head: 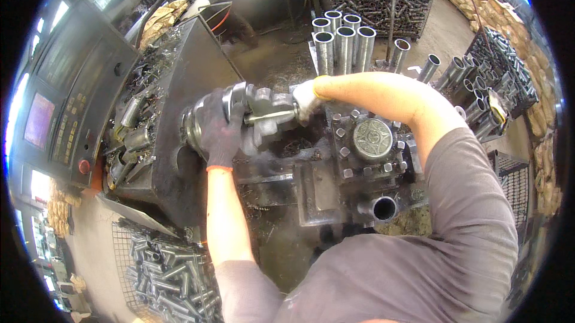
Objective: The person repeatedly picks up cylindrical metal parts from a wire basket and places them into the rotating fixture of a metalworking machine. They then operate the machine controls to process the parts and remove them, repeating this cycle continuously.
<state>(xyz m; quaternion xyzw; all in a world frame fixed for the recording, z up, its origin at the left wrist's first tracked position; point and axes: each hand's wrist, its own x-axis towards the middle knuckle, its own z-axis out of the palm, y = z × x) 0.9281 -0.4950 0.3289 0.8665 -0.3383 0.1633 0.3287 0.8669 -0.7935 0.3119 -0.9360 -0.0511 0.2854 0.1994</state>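
My left hand (pixel 220 129), in a dark glove with an orange cuff, lies over the rim of a lathe chuck (pixel 193 127) and grips it. The stepped chuck jaws (pixel 265 136) stick out to the right and look blurred. My right hand (pixel 306 97) wears a white glove with a yellow cuff. Its fingers are closed around the end of a slim metal rod (pixel 274 116) that reaches left to the jaws. The rod's far end is hard to make out. Right of the chuck stands a square tool post (pixel 343 152) with several bolts and a round embossed cap (pixel 373 138).
Steel tubes (pixel 345 49) stand upright behind the tool post, and more tubes (pixel 476 85) fill the right. One short tube (pixel 384 209) is near my body. The headstock top (pixel 134 129) carries parts and chips. A control panel (pixel 58 111) is left; a wire basket (pixel 123 260) holds tubes below.
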